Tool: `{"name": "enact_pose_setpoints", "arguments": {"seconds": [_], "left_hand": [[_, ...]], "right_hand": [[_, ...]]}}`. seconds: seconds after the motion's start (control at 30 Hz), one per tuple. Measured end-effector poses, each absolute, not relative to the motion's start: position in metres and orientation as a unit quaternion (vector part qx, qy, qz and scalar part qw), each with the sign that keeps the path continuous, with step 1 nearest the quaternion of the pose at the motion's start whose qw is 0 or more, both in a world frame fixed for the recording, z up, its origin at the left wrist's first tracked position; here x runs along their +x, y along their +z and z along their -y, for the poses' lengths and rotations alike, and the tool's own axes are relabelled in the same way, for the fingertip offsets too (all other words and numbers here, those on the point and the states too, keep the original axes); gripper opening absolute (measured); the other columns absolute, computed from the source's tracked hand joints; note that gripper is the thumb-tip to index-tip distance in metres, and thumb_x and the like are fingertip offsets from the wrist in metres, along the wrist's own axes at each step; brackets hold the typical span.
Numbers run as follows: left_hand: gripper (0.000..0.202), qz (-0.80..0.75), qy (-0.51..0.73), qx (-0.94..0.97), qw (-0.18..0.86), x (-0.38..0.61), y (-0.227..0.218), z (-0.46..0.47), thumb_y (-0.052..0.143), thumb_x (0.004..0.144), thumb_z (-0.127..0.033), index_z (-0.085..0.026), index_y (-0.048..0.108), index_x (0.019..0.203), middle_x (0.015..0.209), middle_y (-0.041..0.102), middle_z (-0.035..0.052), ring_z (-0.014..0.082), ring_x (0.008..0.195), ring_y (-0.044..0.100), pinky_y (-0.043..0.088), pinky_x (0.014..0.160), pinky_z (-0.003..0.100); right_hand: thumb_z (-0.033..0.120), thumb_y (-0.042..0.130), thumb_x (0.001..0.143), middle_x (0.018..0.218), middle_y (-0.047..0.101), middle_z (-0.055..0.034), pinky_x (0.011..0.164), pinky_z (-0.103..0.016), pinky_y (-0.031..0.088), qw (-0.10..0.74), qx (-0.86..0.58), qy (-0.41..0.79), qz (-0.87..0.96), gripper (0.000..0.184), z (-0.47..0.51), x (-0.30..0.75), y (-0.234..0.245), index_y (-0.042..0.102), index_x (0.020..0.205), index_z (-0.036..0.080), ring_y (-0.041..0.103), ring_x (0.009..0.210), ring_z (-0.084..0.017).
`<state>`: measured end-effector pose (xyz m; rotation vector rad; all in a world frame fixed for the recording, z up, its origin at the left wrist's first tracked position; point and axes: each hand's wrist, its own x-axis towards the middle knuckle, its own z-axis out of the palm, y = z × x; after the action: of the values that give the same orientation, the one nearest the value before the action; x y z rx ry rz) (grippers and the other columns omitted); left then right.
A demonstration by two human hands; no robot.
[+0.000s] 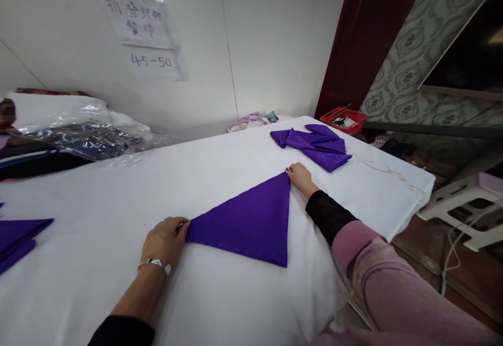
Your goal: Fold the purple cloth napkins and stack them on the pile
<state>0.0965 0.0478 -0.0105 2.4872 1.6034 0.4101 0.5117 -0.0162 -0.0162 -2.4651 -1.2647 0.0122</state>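
A purple cloth napkin, folded into a triangle, lies on the white tablecloth in front of me. Its left corner is pinched between the thumb and fingers of my left hand, which wears a bracelet at the wrist. At the far right corner, the fingertips of my right hand close on the fabric. The third corner points toward me and lies free. Beyond my right hand rest folded purple napkins, overlapping so that I cannot separate them. More purple cloth sits at the left edge of view.
Clear plastic bags and fabric pile up at the back left, against the white wall. A red basket stands past the table's far right end. A plastic stool is on the floor at right, with a cable beside it.
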Motion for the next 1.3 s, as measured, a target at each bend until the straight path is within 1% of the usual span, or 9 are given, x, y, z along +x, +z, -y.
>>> {"name": "enact_pose_setpoints", "arguments": {"seconds": [0.13,0.27,0.4,0.53,0.7,0.83,1.03,1.17,1.3], "left_hand": [[0.034,-0.534,0.128,0.832,0.080,0.097,-0.008,-0.047,0.037,0.082,-0.041,-0.023,0.066,0.087,0.094,0.069,0.0056,0.0232,0.087,0.063,0.049,0.079,0.035],[0.036,-0.529,0.121,0.839,0.042,0.088,-0.005,-0.053,0.034,0.084,-0.038,-0.021,0.065,0.087,0.092,0.067,0.0084,0.0261,0.088,0.061,0.047,0.080,0.039],[0.038,-0.579,0.121,0.807,0.006,0.060,-0.003,-0.067,0.034,0.084,-0.038,-0.018,0.066,0.088,0.092,0.065,0.0112,0.0290,0.090,0.059,0.047,0.081,0.042],[0.033,-0.636,0.153,0.757,0.011,0.029,-0.004,-0.076,0.039,0.081,-0.036,-0.017,0.067,0.085,0.092,0.064,0.0105,0.0274,0.093,0.059,0.047,0.086,0.040],[0.034,-0.636,0.215,0.741,-0.021,0.034,-0.002,-0.068,0.047,0.081,-0.035,-0.014,0.064,0.102,0.116,0.060,0.0128,0.0262,0.115,0.052,0.038,0.103,0.040],[0.040,-0.508,0.262,0.820,0.010,0.086,0.001,-0.036,0.046,0.085,-0.042,-0.013,0.063,0.107,0.123,0.058,0.0151,0.0252,0.118,0.051,0.039,0.104,0.041],[0.058,-0.352,0.102,0.924,0.110,0.149,-0.001,0.038,0.042,0.087,-0.055,-0.021,0.045,0.133,0.150,0.032,0.0115,0.0285,0.139,0.025,0.026,0.111,0.054],[0.062,-0.307,0.021,0.942,0.130,0.154,-0.007,0.057,0.041,0.087,-0.056,-0.025,0.035,0.140,0.153,0.023,0.0097,0.0293,0.141,0.017,0.019,0.112,0.058],[0.059,-0.298,0.005,0.947,0.122,0.153,-0.008,0.057,0.038,0.088,-0.055,-0.027,0.034,0.141,0.153,0.022,0.0095,0.0301,0.142,0.015,0.016,0.111,0.060]], "right_hand": [[0.026,0.050,0.085,0.100,0.064,-0.0099,0.071,-0.027,0.039,0.176,-0.872,0.008,0.456,0.019,0.018,0.510,-0.013,0.066,0.090,0.017,0.057,0.092,-0.020],[0.021,0.048,0.083,0.096,0.065,-0.0089,0.069,-0.027,0.038,0.177,-0.859,0.023,0.480,0.017,0.022,0.500,-0.008,0.065,0.085,0.017,0.057,0.089,-0.020],[0.021,0.049,0.081,0.085,0.067,-0.0037,0.064,-0.025,0.037,0.191,-0.828,0.065,0.524,0.014,0.025,0.474,-0.008,0.063,0.083,0.019,0.058,0.078,-0.017],[0.019,0.052,0.076,0.082,0.067,-0.0007,0.062,-0.023,0.037,0.208,-0.787,0.110,0.571,0.014,0.027,0.451,-0.011,0.062,0.085,0.020,0.057,0.073,-0.014],[0.016,0.052,0.072,0.079,0.066,-0.0023,0.062,-0.024,0.037,0.218,-0.774,0.111,0.584,0.019,0.027,0.452,-0.015,0.062,0.087,0.019,0.056,0.071,-0.016],[0.015,0.053,0.069,0.067,0.062,0.0004,0.055,-0.024,0.037,0.257,-0.769,0.179,0.558,0.016,0.028,0.461,-0.014,0.060,0.082,0.019,0.054,0.061,-0.014],[0.014,0.057,0.066,0.052,0.054,0.0041,0.048,-0.023,0.037,0.362,-0.713,0.346,0.490,0.012,0.031,0.469,-0.013,0.057,0.077,0.019,0.051,0.048,-0.012],[0.014,0.057,0.067,0.054,0.057,0.0031,0.049,-0.023,0.038,0.318,-0.733,0.293,0.525,0.011,0.030,0.474,-0.016,0.060,0.077,0.018,0.051,0.049,-0.012],[0.014,0.059,0.067,0.076,0.065,-0.0018,0.063,-0.027,0.044,0.255,-0.765,0.179,0.563,0.016,0.031,0.477,-0.012,0.064,0.081,0.018,0.058,0.068,-0.016]]}}
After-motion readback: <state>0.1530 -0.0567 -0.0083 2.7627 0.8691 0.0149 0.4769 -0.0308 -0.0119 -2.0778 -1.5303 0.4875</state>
